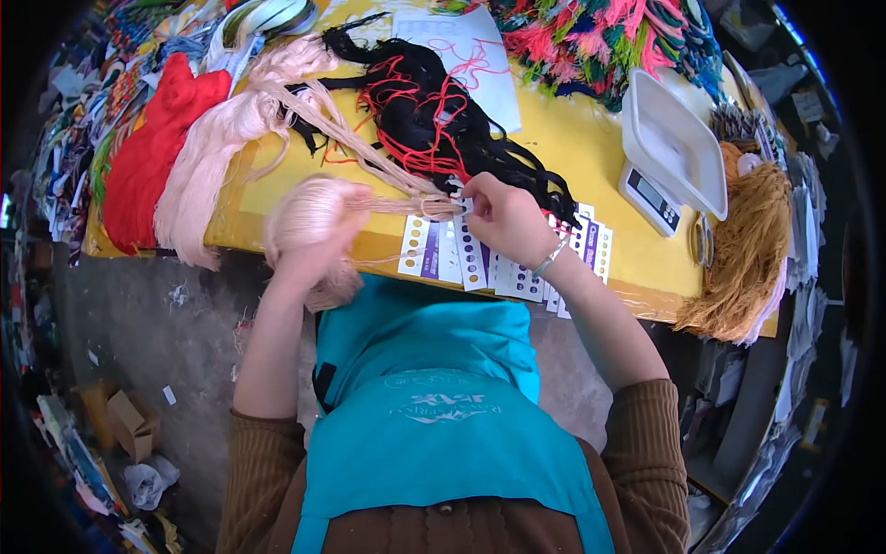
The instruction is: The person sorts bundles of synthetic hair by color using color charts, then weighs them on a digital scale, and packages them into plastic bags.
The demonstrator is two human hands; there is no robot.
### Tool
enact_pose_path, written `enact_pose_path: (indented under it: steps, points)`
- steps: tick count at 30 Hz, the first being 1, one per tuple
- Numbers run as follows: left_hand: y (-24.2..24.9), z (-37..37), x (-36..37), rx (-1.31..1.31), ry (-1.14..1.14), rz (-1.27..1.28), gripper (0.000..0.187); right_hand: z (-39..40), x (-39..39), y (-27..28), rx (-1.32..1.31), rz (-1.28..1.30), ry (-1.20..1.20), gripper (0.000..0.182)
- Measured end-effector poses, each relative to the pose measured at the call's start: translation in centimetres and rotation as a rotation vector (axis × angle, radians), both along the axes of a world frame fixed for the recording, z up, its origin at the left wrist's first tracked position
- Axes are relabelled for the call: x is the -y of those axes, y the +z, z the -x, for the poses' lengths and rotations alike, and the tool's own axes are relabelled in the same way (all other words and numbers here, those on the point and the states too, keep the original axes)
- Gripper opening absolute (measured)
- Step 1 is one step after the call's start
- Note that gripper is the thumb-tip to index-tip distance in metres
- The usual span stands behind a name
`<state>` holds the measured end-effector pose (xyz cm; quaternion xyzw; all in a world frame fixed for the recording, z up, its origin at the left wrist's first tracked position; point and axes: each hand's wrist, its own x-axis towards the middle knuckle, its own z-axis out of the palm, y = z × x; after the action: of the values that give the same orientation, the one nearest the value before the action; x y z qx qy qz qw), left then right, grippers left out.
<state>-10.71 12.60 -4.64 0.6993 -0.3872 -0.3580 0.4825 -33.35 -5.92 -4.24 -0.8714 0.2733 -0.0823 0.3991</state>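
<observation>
My left hand (pixel 330 226) is closed round a bundle of pale pink thread (pixel 300 214), which hangs over the table's front edge. From it, strands run right to my right hand (pixel 503 214), whose fingers are pinched at the strands' end above the punched cards. White and purple cards with rows of holes (pixel 472 257) lie fanned under and beside my right hand. Behind both hands lie black thread (pixel 415 111) and loose red thread (pixel 392 78). More pale pink thread (pixel 208 157) lies to the left.
The yellow table (pixel 572 138) carries a red thread bundle (pixel 166 138) at left, multicoloured threads (pixel 600 37) at the back and a white paper (pixel 489 83). At right are a scale with a white tray (pixel 672 138), scissors (pixel 703 242) and brown thread (pixel 746 249).
</observation>
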Motion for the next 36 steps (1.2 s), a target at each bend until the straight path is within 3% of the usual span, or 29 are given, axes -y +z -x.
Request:
enact_pose_path:
  steps: [2, 3, 5, 6, 10, 13, 15, 16, 19, 21, 22, 24, 26, 29, 32, 33, 36]
  points:
    - [-3.3, 0.2, 1.7, 0.791, -0.172, 0.321, 0.033, -0.2, -0.6, 0.3, 0.057, 0.182, 0.045, 0.02]
    - [-4.3, 0.4, 2.4, 0.789, -0.172, 0.322, 0.033, -0.4, -0.7, 0.0, 0.055, 0.183, 0.045, 0.02]
    - [-5.7, 0.7, 3.8, 0.839, -0.152, -0.176, 0.03, -1.0, -0.6, -1.2, 0.058, 0.322, 0.082, 0.015]
    - [-3.0, 1.6, 4.8, 0.716, -0.155, -0.39, 0.022, -1.2, -0.7, -1.4, 0.084, 0.308, 0.056, 0.011]
    - [-4.1, 1.7, 4.3, 0.686, -0.057, -0.362, 0.022, -0.8, 0.0, -2.2, 0.108, 0.266, 0.041, 0.01]
    - [-3.6, 2.7, 4.3, 0.71, -0.043, -0.243, 0.026, 0.1, 0.8, -3.7, 0.337, -0.437, -0.109, 0.006]
    - [-3.8, 2.9, 5.0, 0.456, -0.125, -0.295, 0.028, 0.0, 0.7, -3.3, 0.38, -0.487, -0.127, 0.007]
    - [-3.8, 2.8, 5.2, 0.455, -0.126, -0.296, 0.028, 0.0, 0.7, -3.1, 0.427, -0.534, -0.148, 0.008]
    - [-1.2, 2.7, 6.1, 0.543, -0.22, -0.419, 0.023, 0.0, 0.4, -3.2, 0.257, -0.222, -0.14, 0.008]
    - [-1.5, 1.2, 5.6, 0.601, -0.274, -0.106, 0.02, -0.5, -0.4, -2.6, 0.212, -0.106, -0.144, 0.01]
    - [-1.5, 0.5, 5.0, 0.597, -0.272, -0.11, 0.02, -0.8, -0.8, -2.1, 0.156, 0.031, -0.124, 0.011]
    - [-0.3, -1.0, 3.8, -0.091, 0.078, -0.291, 0.016, -1.0, -0.9, -1.9, 0.067, 0.177, -0.089, 0.021]
    - [-0.8, -4.9, 2.2, -0.31, 0.159, -0.236, 0.027, -0.9, -1.1, -1.9, 0.074, 0.243, -0.068, 0.024]
    - [2.3, -5.8, 1.0, -0.342, -0.042, -0.17, 0.026, -1.1, -1.3, -1.3, 0.034, 0.309, -0.044, 0.03]
    - [2.7, -7.8, 1.9, -0.384, 0.101, -0.225, 0.025, -1.3, -1.4, -1.5, -0.012, 0.322, -0.047, 0.033]
    - [4.8, -9.0, 2.3, -0.337, 0.012, -0.204, 0.028, -1.2, -1.4, -1.7, -0.013, 0.337, -0.049, 0.033]
    - [6.6, -14.1, 4.9, -0.251, 0.032, -0.141, 0.032, -1.3, -1.5, -1.9, -0.002, 0.352, -0.049, 0.033]
